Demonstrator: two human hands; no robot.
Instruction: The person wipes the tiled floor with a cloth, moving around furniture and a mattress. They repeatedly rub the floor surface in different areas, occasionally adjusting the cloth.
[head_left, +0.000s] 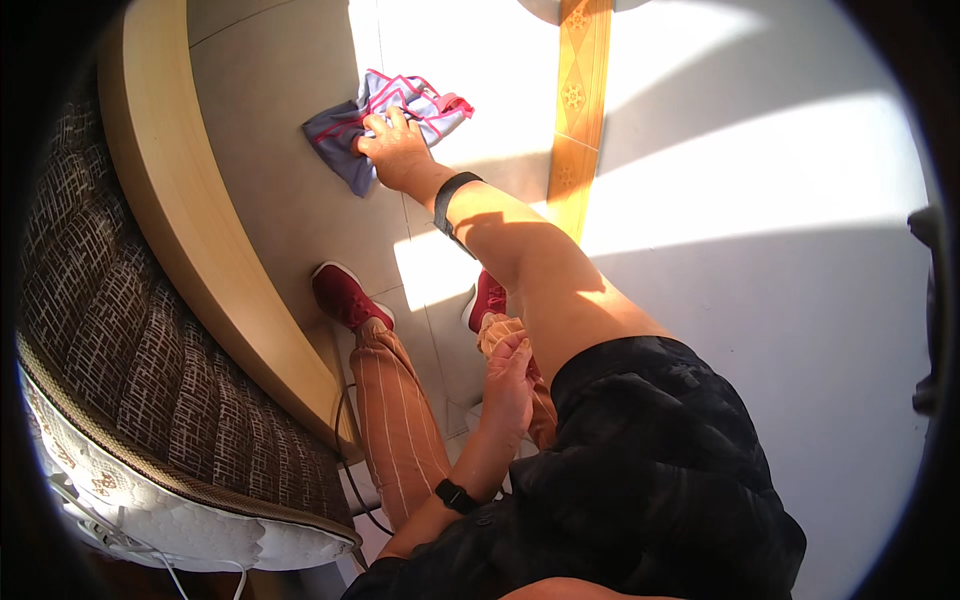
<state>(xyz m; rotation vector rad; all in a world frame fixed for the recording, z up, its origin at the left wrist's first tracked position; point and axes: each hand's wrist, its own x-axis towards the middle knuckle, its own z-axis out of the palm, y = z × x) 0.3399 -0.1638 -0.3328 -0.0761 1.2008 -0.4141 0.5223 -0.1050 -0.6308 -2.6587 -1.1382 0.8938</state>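
Note:
My right hand (400,150) presses down on a bunched cloth (345,130) on the floor, its fingers bent into the fabric. The cloth is grey-purple with bright pink stripes and edging. A black band (455,205) circles my right wrist. Close to my body, my left hand (508,390) is closed in front of my striped tan trouser leg (400,430). What its fingers hold, if anything, is hidden. A black watch (456,496) is on that wrist.
A pale wooden bed frame (190,200) with a dark patterned mattress (170,370) runs along the left. My red shoes (343,295) stand on the tiled floor (260,100). A patterned orange-brown strip (572,110) borders a white surface (740,330). Cables (130,545) hang lower left.

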